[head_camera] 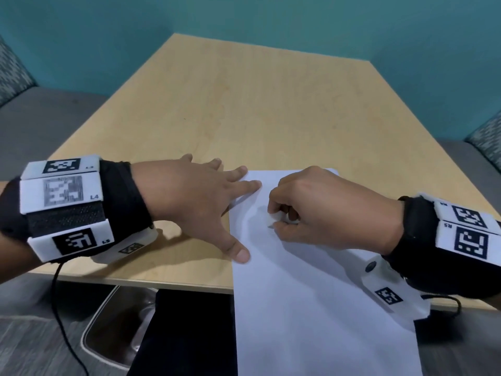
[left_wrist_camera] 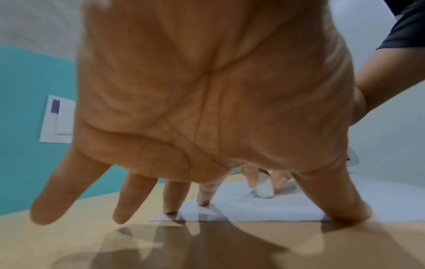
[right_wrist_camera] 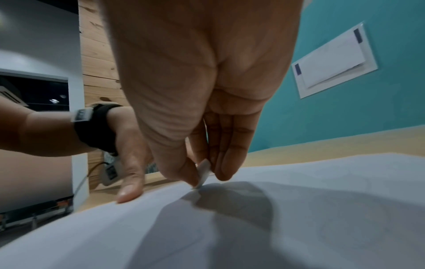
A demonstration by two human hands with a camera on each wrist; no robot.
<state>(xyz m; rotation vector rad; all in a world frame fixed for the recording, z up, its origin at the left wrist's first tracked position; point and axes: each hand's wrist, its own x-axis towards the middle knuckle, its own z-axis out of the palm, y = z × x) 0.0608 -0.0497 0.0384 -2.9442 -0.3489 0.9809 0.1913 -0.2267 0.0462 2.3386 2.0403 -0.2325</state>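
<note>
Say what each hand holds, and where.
Right hand pinches a small white piece by its upper end; left hand holds nothing, fingertips pressing the paper.

On the table (head_camera: 230,104), toward its near right, a sheet of paper (head_camera: 311,308), near end past the front edge. At the sheet's left edge, the left hand (head_camera: 187,196), fingertips and thumb on the paper (palm over bare table). Right of it, over the sheet's far part, the right hand (head_camera: 325,207), small piece (head_camera: 271,219) between its fingers, touching the paper.
</note>
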